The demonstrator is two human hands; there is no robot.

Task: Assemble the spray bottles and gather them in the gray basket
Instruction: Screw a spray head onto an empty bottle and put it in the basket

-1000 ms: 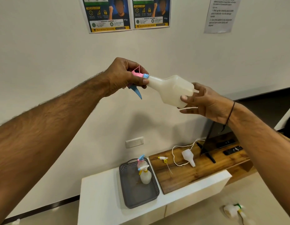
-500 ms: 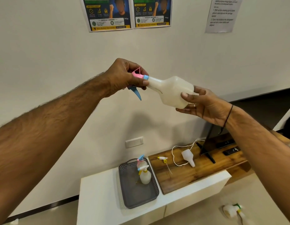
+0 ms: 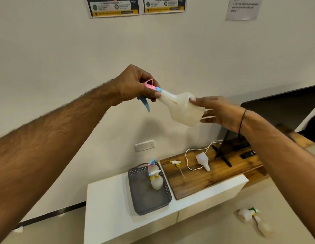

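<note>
Spray bottle (image 3: 181, 108), white and translucent, lies nearly level in the air in front of the wall, held between your two hands, neck to the left and base to the right.

Left to right:

- Your left hand (image 3: 135, 85): fingers curled round the pink spray head (image 3: 149, 84), thumb tip at the blue collar (image 3: 158, 89) on the bottle's neck. The blue trigger (image 3: 145, 103) hangs down below the fist.
- Your right hand (image 3: 218, 111): fingers wrapped about the bottle's wide base, thumb laid along its upper side. A thin dark band (image 3: 242, 120) circles the wrist.

Below, on the white cabinet (image 3: 107, 208):

- Gray basket (image 3: 146, 203), perforated walls, at the cabinet's middle. Two assembled spray bottles stand in its far right corner, one with a pink and blue head (image 3: 151, 164), one with a white and yellow head (image 3: 155, 180), touching each other.
- Wooden board (image 3: 206, 180), just right of the basket. On it: a loose yellow and white spray head (image 3: 176, 162) with its dip tube; a white cord (image 3: 190, 166); an uncapped white bottle (image 3: 203, 161) lying on its side; a black stand (image 3: 223, 155); two dark remotes near the right end.

On the floor, lower right: another bottle (image 3: 250, 215) with a green-marked head, blurred.

On the wall, top edge: two posters and a printed sheet (image 3: 243, 7).
</note>
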